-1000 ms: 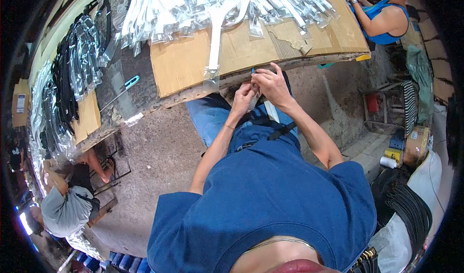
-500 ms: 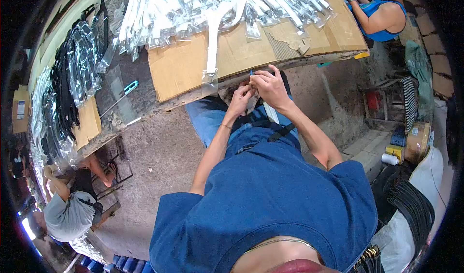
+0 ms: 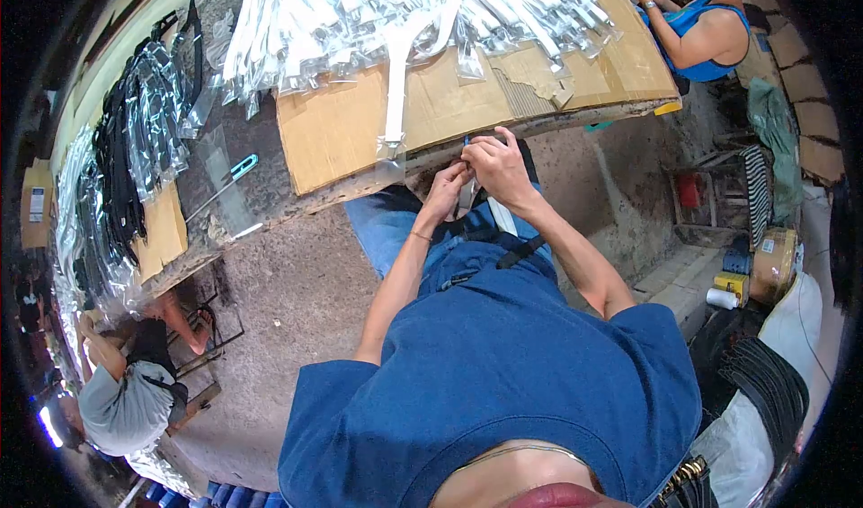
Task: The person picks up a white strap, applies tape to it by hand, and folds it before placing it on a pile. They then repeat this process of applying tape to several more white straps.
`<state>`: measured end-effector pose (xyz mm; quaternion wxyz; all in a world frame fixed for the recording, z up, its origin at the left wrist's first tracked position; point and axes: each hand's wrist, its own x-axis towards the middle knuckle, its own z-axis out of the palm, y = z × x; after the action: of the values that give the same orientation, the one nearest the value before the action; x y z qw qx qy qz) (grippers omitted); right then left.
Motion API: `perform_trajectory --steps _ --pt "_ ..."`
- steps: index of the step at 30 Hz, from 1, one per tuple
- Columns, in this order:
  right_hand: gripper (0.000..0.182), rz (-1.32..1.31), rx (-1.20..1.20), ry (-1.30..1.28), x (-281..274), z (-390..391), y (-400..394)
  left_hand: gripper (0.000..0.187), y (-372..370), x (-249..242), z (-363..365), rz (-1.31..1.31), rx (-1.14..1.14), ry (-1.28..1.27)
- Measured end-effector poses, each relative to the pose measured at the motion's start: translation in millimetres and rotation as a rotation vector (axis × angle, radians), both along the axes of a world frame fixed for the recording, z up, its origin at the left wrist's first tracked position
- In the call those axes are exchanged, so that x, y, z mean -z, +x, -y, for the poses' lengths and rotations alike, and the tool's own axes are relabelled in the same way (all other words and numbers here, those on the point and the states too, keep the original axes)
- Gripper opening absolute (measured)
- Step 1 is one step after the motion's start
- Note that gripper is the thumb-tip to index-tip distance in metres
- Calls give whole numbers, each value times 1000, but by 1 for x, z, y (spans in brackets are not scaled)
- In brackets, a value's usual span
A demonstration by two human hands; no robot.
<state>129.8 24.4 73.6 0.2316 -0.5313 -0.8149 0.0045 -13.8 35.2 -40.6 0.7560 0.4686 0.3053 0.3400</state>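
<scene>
My left hand (image 3: 446,191) and my right hand (image 3: 496,164) meet over my lap, just off the front edge of the table. Both are closed, fingertips nearly touching. A pale strip hangs at the left fingertips, and a white strap (image 3: 503,216) runs down onto my lap below the right hand. From the right fingers pokes the tip of a slim blue object (image 3: 467,139); the rest of it is hidden. Just beyond my hands, a white strap in a clear sleeve (image 3: 394,103) lies across the cardboard sheet (image 3: 333,135) and overhangs its edge.
Many white straps in clear sleeves (image 3: 315,22) cover the cardboard's far side. Black straps (image 3: 117,148) and a teal-handled tool (image 3: 235,168) lie on the left. One person (image 3: 130,400) sits at lower left, another (image 3: 706,36) at upper right. Boxes (image 3: 775,261) stand at right.
My hands stay together in almost the same place, with only slight finger movement. The view has shifted very slightly.
</scene>
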Motion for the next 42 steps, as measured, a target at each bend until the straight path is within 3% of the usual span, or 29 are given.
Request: perform_trajectory --steps 3,5,10,12,18,27,32,34,36,37,38,39,40,41,42 --pt "11 -26 -14 -54 1 -3 1 23 -1 -6 -1 13 -78 7" --pt "13 -54 -33 -31 1 -3 2 23 -9 -6 -6 -70 69 21" --pt "16 -63 -28 -44 8 -2 8 25 -16 -20 -8 -61 134 79" --pt "15 -106 -33 -70 7 -2 9 26 -15 -20 -6 -162 103 111" --pt "13 -168 -25 -71 11 -5 10 32 -8 0 1 -102 -22 256" --pt "10 -229 3 -79 12 -6 11 38 -14 -16 9 -94 4 125" --pt "10 -247 50 -83 15 -11 11 34 -16 -1 15 -52 -23 115" --pt "11 -249 58 -87 14 -15 9 26 -21 12 22 -79 -59 -66" --pt "15 -384 81 -155 9 -19 9 27 -25 13 26 -138 6 -117" --pt "22 -506 139 -335 4 -18 10 25 -24 7 31 -108 -74 5" --pt "22 -510 135 -345 -1 -16 10 24 -25 1 35 -80 -153 125" --pt "26 -629 164 -382 -13 -14 7 24 -29 -8 36 -36 -114 85" --pt "30 -748 195 -418 -24 -12 5 24 -32 -23 37 -42 -119 82" --pt "46 -769 153 -454 -33 -8 5 24 -35 -39 40 12 -119 93" --pt "46 -772 151 -455 -43 -4 1 25 -38 -54 40 68 -118 107"
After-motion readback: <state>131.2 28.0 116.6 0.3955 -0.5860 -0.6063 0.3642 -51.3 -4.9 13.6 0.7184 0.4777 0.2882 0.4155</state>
